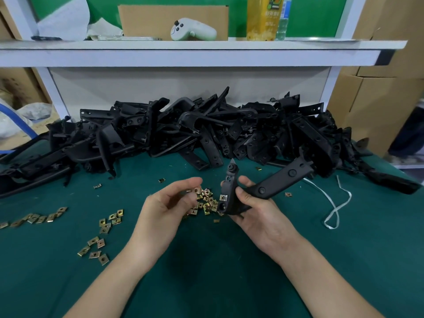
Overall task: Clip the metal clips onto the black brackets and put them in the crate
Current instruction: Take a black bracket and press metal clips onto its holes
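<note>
My right hand [257, 210] grips a black L-shaped bracket [273, 182] above the green table. One metal clip [223, 197] sits clipped on the bracket's near arm. My left hand [165, 203] hovers just left of it with fingers curled, pinching a brass-coloured metal clip [196, 190] at the fingertips. Under both hands lies a small heap of loose clips [207, 203]. A large pile of black brackets [183, 131] fills the back of the table. No crate is in view.
More loose clips lie scattered at the left [103, 226] and far left [34, 218]. A white cord [337, 203] lies on the table to the right. A shelf [183, 51] above carries a white controller [192, 29] and a bottle. Cardboard boxes [367, 99] stand at the right.
</note>
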`<state>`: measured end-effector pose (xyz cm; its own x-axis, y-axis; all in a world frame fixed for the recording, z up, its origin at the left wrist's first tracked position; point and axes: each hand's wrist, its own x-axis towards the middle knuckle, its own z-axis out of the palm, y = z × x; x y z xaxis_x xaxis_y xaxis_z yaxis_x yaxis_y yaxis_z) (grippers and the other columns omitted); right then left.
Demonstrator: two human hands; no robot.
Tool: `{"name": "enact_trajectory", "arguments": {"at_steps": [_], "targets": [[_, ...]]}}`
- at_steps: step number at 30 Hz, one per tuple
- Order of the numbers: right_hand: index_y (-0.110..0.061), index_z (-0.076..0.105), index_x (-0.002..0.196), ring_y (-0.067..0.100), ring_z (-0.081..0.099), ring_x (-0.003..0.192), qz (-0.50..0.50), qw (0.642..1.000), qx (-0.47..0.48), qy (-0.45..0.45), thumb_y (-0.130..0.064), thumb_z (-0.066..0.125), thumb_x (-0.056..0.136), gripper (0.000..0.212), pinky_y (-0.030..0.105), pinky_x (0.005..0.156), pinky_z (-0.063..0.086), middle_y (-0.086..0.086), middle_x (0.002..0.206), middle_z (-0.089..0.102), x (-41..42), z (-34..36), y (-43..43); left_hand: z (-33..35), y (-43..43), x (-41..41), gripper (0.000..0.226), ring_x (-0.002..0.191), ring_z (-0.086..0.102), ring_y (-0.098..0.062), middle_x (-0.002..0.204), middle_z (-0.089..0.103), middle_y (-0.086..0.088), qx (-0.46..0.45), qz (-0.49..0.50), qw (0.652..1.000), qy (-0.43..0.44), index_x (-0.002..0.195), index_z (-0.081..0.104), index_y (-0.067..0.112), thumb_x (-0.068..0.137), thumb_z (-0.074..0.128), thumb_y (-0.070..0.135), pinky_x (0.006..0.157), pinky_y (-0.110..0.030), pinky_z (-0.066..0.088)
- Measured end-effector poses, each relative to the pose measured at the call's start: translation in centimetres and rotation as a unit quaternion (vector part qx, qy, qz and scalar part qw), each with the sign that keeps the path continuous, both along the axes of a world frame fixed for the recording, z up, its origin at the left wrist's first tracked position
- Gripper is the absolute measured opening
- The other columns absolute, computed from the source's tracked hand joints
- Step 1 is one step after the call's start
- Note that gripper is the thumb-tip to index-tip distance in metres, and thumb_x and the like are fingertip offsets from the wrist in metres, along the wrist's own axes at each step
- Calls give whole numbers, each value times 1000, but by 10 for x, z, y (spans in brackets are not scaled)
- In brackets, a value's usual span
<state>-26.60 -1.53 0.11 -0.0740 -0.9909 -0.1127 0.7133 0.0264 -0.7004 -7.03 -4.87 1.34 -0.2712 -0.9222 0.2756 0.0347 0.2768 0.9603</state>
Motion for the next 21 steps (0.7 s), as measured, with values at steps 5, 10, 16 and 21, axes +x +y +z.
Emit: {"name": "enact_trajectory", "arguments": {"at_steps": [5,10,16,21], "targets": [[-23,64,112,25,73,101,6,1000,-11,8,-10,70,78,37,31,69,59,13,118,72,-1,-2,0,-6,8,-6,37,97,64,3,104,69,26,-146,37,977,-154,118,64,44,96,64,14,83,-6,45],[-24,64,112,25,73,102,5,1000,-10,15,-11,72,78,37,32,70,60,13,119,72,-2,-2,-1,-6,9,-7,38,99,65,1,106,69,27,-140,38,977,-156,118,63,44,95,65,14,84,-8,45],[-24,64,112,25,72,103,4,1000,-6,17,-11,71,78,37,32,71,60,13,119,72,-1,-2,0,0,11,-8,20,90,66,-3,95,74,18,-80,44,991,-96,101,72,37,92,68,19,79,-11,48],[-23,63,113,23,73,99,5,1000,-3,23,-11,70,78,37,30,68,59,12,117,73,0,1,2,5,12,-10,16,76,64,-2,85,75,5,-16,23,999,-24,93,75,25,82,67,34,73,-10,49]]}}
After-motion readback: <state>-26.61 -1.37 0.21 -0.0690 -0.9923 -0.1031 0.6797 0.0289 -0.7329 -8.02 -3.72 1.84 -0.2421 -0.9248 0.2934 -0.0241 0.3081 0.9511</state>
